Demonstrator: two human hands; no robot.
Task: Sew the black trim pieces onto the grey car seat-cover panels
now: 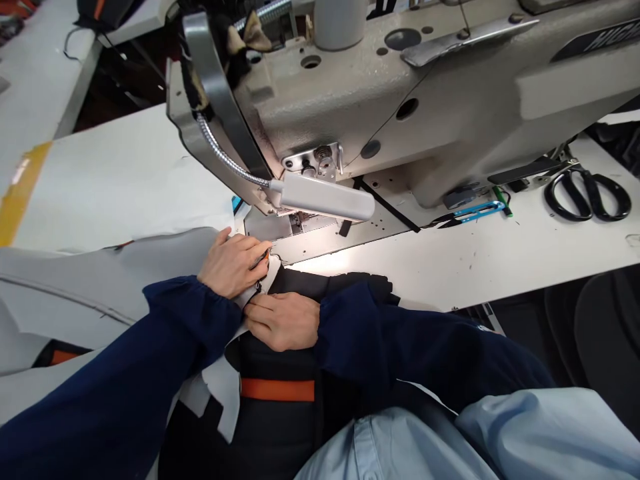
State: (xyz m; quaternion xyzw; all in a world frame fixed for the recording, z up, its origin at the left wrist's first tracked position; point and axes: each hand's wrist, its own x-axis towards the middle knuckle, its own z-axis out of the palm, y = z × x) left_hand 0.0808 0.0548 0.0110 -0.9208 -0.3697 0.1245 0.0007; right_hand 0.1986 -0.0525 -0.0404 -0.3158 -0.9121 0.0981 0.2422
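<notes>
Grey fabric (165,260) lies on the white table (500,267); scissors (593,193) rest rightward.

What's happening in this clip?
A person in dark sleeves has both hands on sewn material at a sewing machine. The left hand is on its pale edge, close to the needle area; the right hand is just beside it, on black material bearing an orange strip. Blue snips and black-handled scissors lie to the right.
</notes>
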